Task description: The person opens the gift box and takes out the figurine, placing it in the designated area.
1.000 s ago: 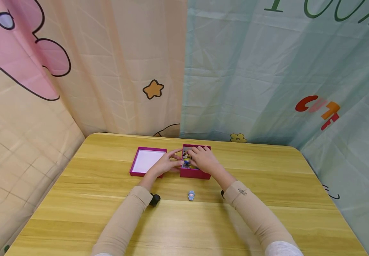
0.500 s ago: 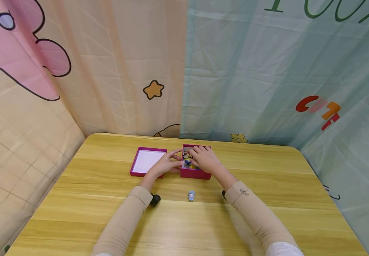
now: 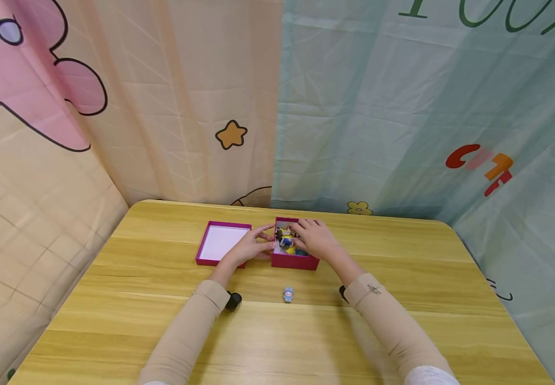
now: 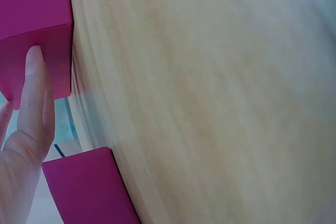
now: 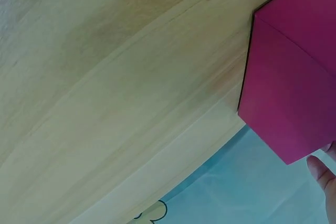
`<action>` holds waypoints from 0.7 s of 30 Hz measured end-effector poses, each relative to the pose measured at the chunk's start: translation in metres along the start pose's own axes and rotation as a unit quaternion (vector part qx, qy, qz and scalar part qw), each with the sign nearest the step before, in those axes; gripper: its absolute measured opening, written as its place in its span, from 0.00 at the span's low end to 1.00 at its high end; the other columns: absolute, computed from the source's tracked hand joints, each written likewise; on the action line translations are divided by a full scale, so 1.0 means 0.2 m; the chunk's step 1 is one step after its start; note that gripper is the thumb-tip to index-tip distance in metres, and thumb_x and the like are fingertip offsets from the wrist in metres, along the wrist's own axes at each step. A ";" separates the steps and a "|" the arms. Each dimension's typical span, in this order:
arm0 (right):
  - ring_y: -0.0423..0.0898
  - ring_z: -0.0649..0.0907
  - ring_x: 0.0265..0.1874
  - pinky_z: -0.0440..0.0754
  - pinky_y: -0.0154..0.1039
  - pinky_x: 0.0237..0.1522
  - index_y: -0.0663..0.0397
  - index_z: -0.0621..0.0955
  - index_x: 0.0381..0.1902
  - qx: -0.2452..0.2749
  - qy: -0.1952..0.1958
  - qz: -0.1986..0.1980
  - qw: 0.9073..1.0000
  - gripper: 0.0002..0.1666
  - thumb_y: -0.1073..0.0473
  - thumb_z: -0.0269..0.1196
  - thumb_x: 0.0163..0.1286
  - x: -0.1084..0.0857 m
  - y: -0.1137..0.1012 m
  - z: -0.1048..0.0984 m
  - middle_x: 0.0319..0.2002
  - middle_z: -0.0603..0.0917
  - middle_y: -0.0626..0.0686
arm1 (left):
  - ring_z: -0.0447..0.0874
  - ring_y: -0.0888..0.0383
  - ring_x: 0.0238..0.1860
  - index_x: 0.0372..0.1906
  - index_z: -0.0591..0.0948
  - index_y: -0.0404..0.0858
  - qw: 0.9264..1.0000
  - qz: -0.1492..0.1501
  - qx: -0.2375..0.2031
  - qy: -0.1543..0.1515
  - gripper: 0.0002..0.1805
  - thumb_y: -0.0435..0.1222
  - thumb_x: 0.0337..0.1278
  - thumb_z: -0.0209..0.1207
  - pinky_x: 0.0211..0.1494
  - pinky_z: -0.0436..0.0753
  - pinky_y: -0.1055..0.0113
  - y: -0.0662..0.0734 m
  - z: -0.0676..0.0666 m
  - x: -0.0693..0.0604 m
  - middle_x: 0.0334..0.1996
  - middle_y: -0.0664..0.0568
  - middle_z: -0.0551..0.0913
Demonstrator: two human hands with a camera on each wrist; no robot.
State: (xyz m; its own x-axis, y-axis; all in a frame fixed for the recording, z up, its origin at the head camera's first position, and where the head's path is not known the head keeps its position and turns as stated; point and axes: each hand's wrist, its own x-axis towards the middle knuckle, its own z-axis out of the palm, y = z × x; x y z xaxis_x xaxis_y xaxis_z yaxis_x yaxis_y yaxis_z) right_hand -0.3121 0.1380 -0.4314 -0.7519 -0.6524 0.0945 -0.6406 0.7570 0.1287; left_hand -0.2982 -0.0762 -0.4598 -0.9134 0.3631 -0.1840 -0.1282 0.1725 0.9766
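Note:
A deep pink box (image 3: pixel 294 262) stands uncovered on the table, with several small toy figures inside. Nearest its left wall lies a yellow and blue toy figure (image 3: pixel 285 238). My left hand (image 3: pixel 248 247) rests extended fingers against that wall; in the left wrist view one straight finger (image 4: pixel 34 77) touches the box's side. Over the right part of the box is my right hand (image 3: pixel 313 238), its fingers reaching in beside the figure. Whether they pinch anything is hidden. Only fingertips (image 5: pixel 319 169) by the box rim show in the right wrist view.
The pink box lid (image 3: pixel 207 262), white inside, lies upturned left of the box, partly under my left hand. A small light-blue figurine (image 3: pixel 288 294) is on the wooden table (image 3: pixel 277 342) between my forearms. Printed curtains (image 3: pixel 354 107) hang behind the table.
My right hand has shifted slightly right inside the box, uncovering more of the toys. The yellow and blue figure has moved a little to the right. My left hand stays at the wall.

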 end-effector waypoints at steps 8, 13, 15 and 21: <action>0.53 0.71 0.55 0.66 0.52 0.60 0.49 0.70 0.59 0.018 -0.033 0.007 0.999 0.25 0.44 0.48 0.70 -0.01 0.03 -0.01 0.52 0.72 0.54 | 0.79 0.50 0.42 0.68 0.60 0.43 1.000 0.001 0.001 -0.002 0.34 0.32 0.57 0.58 0.44 0.82 0.56 0.00 0.00 0.00 0.51 0.37 0.69; 0.53 0.71 0.56 0.66 0.54 0.60 0.50 0.70 0.58 0.034 -0.041 0.003 0.999 0.24 0.44 0.48 0.70 -0.02 0.05 -0.01 0.54 0.72 0.55 | 0.80 0.50 0.41 0.68 0.60 0.42 1.000 0.002 0.000 -0.004 0.33 0.32 0.58 0.57 0.44 0.82 0.55 -0.01 0.00 0.01 0.51 0.37 0.69; 0.53 0.71 0.55 0.67 0.54 0.59 0.50 0.70 0.57 0.037 -0.040 -0.001 0.999 0.23 0.45 0.48 0.70 -0.03 0.06 -0.01 0.52 0.72 0.54 | 0.80 0.50 0.41 0.68 0.60 0.42 1.000 0.000 -0.001 -0.001 0.33 0.31 0.58 0.57 0.43 0.82 0.56 -0.01 0.00 0.01 0.51 0.37 0.69; 0.53 0.71 0.53 0.68 0.54 0.57 0.50 0.71 0.55 0.038 -0.044 -0.008 0.998 0.21 0.47 0.48 0.71 -0.04 0.07 0.00 0.51 0.71 0.54 | 0.80 0.50 0.41 0.68 0.62 0.45 1.000 -0.006 0.005 0.008 0.33 0.32 0.57 0.58 0.43 0.83 0.57 -0.01 0.00 0.01 0.50 0.38 0.70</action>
State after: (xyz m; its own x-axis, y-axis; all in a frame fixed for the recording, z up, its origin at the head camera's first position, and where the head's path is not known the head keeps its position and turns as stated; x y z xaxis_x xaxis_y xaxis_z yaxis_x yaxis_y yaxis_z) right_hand -0.3149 0.1543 -0.4298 -0.7502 -0.6612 0.0064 -0.6600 0.7494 0.0538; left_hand -0.2998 -0.0753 -0.4620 -0.9177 0.3468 -0.1937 -0.1354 0.1852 0.9733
